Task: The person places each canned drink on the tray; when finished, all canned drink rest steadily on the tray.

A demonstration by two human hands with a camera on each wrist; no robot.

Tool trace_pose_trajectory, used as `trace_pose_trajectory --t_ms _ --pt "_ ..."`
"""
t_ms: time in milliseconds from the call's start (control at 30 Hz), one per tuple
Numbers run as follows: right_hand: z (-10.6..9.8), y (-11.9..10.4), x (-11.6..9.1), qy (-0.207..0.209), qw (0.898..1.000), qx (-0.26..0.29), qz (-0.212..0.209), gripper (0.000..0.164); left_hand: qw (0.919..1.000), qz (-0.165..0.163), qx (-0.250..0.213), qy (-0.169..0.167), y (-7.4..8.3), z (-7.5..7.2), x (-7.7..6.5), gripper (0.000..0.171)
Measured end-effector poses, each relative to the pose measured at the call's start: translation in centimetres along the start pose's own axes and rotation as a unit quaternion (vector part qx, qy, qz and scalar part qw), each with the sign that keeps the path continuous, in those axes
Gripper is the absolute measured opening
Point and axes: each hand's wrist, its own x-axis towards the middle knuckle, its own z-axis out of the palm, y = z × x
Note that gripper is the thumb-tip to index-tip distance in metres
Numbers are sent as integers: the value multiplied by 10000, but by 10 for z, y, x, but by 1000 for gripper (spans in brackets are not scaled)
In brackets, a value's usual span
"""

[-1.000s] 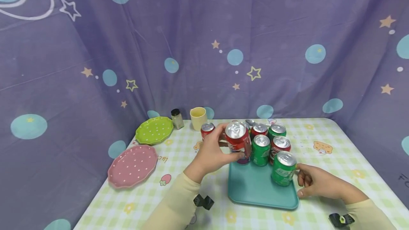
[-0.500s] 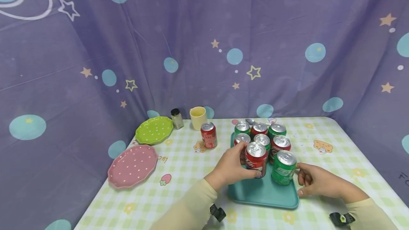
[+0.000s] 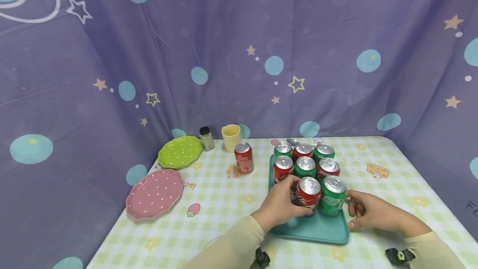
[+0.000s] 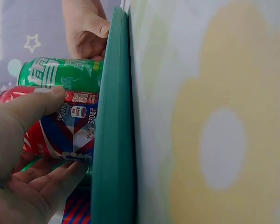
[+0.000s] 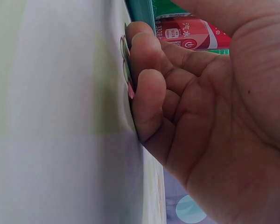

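My left hand grips a red soda can between thumb and fingers, upright over the front part of the teal tray. In the left wrist view its base is right at the tray's rim. Close on its right stands a green soda can. Behind these, several red and green cans stand in rows on the tray. My right hand rests at the tray's right edge with fingers loosely curled, holding nothing, its index fingertip right by the green can. In the right wrist view, its curled fingers lie against the tablecloth.
One more red can stands on the tablecloth left of the tray. Farther back are a yellow mug and a black-capped jar. A green plate and a pink plate lie at the left. A spoon lies behind the tray.
My left hand has carried the red can right and toward me, lowering it beside the front green can. Another red can behind it has come into full view. My right hand stays in place.
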Motion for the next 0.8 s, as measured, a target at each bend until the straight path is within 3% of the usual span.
trace_pose_trajectory --t_ms 233,467,800 --pt "0 0 0 -21 10000 -17 80 55 9986 11 423 322 0 4 -1 77" --pt "0 -3 1 -46 10000 63 26 54 9986 -11 -95 516 -1 7 0 80" --pt "1 -1 0 11 10000 13 30 55 9986 20 -213 477 -1 7 1 79"
